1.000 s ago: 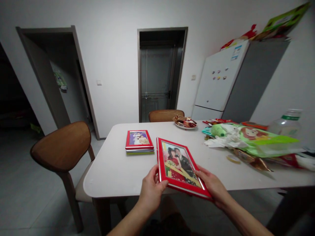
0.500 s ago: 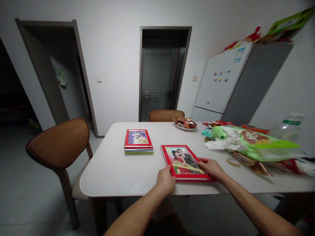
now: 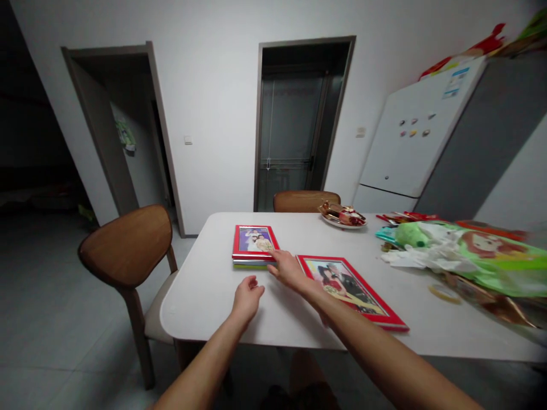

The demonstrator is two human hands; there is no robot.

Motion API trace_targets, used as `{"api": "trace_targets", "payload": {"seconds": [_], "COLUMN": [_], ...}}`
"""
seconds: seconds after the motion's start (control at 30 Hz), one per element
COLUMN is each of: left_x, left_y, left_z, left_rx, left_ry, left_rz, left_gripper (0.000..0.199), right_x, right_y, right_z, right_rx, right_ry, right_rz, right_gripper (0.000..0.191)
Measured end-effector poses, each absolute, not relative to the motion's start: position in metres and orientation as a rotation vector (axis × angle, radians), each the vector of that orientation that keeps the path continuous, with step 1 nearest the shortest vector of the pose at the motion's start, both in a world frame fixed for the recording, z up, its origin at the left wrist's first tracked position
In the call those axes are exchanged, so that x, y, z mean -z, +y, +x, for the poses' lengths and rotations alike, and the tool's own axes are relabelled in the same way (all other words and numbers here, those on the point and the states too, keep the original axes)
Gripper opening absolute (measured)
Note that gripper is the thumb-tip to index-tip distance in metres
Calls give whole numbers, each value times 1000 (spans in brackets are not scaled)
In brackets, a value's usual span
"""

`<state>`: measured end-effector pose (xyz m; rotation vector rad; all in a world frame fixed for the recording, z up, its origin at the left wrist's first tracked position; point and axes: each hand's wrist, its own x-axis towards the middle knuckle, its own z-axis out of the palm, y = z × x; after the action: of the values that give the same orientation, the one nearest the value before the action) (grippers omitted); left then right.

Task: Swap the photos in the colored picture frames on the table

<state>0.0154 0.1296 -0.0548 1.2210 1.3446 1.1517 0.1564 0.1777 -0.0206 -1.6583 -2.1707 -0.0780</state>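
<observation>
On the white table (image 3: 192, 307) lies a small stack of picture frames, topped by a red-bordered picture frame (image 3: 255, 240) with a purple picture. My right hand (image 3: 288, 269) reaches across to the stack's right front corner. Its fingers are apart, and I cannot tell if the tips touch the frame. Just in front of the stack, my left hand (image 3: 247, 299) hovers with fingers loosely bent, thumb apart, holding nothing. A larger red picture frame (image 3: 348, 287) lies flat to the right, showing a couple, one in a red dress. My right forearm hides part of it.
A plate (image 3: 356, 225) of wrapped items stands at the table's back. On the right are a green plastic bag (image 3: 504, 256), white tissue (image 3: 421, 253) and a roll of tape (image 3: 444, 293). Brown chairs (image 3: 132, 245) stand at the left and behind the table.
Both hands have let go of the larger red frame, which stays on the table, and have moved left toward the small stack. The view has turned slightly left.
</observation>
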Motion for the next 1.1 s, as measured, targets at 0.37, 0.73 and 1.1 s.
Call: {"api": "trace_targets", "payload": {"seconds": [0.37,0.73,1.1], "left_x": [48,13,26], "left_y": [128,45,-4], "left_z": [-6,6,1], "left_rx": [-1384,-1692,-1348], "left_ry": [1086,1038,915], "left_rz": [790,1462,2838], "left_gripper": [35,32,38], "right_x": [22,-14,-18], "right_y": [148,54,4], "right_z": [116,115,143], "right_rx": [154,-857,-1325], "right_ry": [-2263,-1469,-773], "right_rz": [-1535,-950,-957], "right_gripper": [18,45,67]}}
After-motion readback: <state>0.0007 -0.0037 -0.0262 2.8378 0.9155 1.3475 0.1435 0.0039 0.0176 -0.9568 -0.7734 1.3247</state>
